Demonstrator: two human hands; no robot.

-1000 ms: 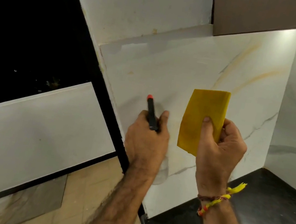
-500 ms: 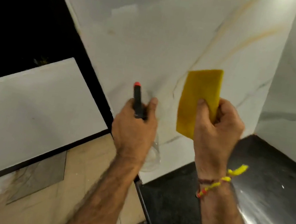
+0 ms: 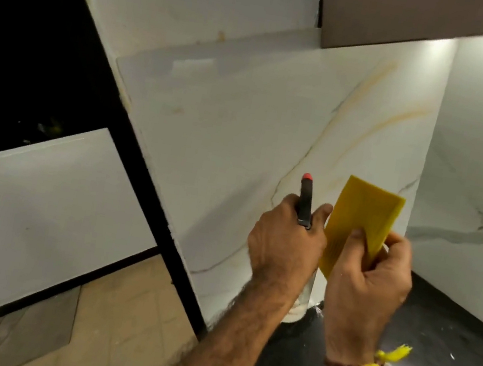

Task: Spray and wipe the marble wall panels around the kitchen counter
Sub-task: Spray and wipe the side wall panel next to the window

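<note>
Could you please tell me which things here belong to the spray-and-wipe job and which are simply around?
For the job:
- spray bottle, gripped by the left hand
- yellow cloth, held by the right hand
- marble wall panel

Just around:
- black counter
- brown cabinet
- floor tiles

spray bottle (image 3: 303,297) body behind left hand (image 3: 286,240)

Light is glowing beneath a brown cabinet (image 3: 418,17) above a glossy black counter (image 3: 443,357), while beige floor tiles (image 3: 123,322) are showing beside a dark opening (image 3: 17,52).
</note>
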